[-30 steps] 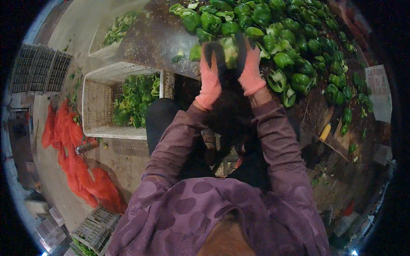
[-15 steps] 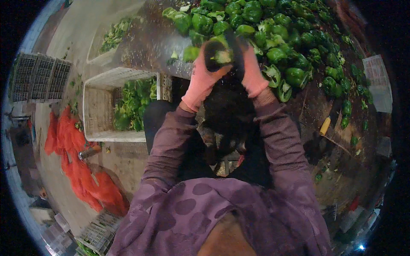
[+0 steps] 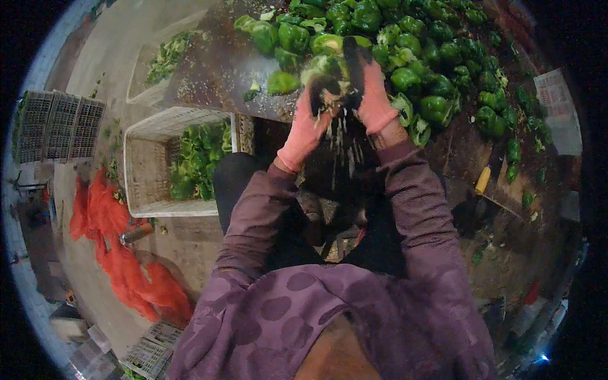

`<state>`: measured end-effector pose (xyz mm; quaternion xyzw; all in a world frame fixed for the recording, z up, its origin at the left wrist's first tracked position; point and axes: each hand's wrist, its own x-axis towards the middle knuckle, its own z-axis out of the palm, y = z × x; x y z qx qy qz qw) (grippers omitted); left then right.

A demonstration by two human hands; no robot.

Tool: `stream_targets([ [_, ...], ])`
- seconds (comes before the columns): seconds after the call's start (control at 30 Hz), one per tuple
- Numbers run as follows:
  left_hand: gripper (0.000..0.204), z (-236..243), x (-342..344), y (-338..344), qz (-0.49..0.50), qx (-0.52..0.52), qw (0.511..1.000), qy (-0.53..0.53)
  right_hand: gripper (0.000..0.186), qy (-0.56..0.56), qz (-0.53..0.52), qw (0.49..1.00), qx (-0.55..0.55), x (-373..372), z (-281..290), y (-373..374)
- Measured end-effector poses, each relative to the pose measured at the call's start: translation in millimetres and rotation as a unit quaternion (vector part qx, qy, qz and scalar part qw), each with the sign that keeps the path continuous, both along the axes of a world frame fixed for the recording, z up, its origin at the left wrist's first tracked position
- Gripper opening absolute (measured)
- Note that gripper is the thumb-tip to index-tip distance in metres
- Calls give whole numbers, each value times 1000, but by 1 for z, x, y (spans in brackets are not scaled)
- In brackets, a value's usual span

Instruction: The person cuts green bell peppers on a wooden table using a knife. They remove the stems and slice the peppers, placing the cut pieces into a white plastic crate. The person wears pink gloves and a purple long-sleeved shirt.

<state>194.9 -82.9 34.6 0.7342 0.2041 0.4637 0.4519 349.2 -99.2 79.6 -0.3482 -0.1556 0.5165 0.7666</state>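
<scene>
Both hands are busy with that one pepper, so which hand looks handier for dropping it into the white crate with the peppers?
Probably the left hand: the white crate sits on the person's left, just below it. The right hand is on the pepper's far side, beside the green pile.

Dark table under green peppers

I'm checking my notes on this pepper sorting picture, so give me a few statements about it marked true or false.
1. Both hands, left hand and right hand, wear pink gloves. True.
2. They hold a red tomato. False: a split green bell pepper, with pale seeds falling below it.
3. The white slatted plastic crate holds green peppers. True.
4. The orange mesh sacks lie at the person's right. False: at the left.
</scene>
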Motion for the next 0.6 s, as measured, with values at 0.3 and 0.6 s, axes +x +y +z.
stream_targets([
  [0.3, 56, 9, 8, 14, 24, -234, 972, 7, 33, -192, -10, 972, 134, -54, 32, 26],
  [0.6, 61, 24, 19, 15, 82, 112, 981, 138, 38, -748, -109, 639, -140, -18, 50, -14],
])
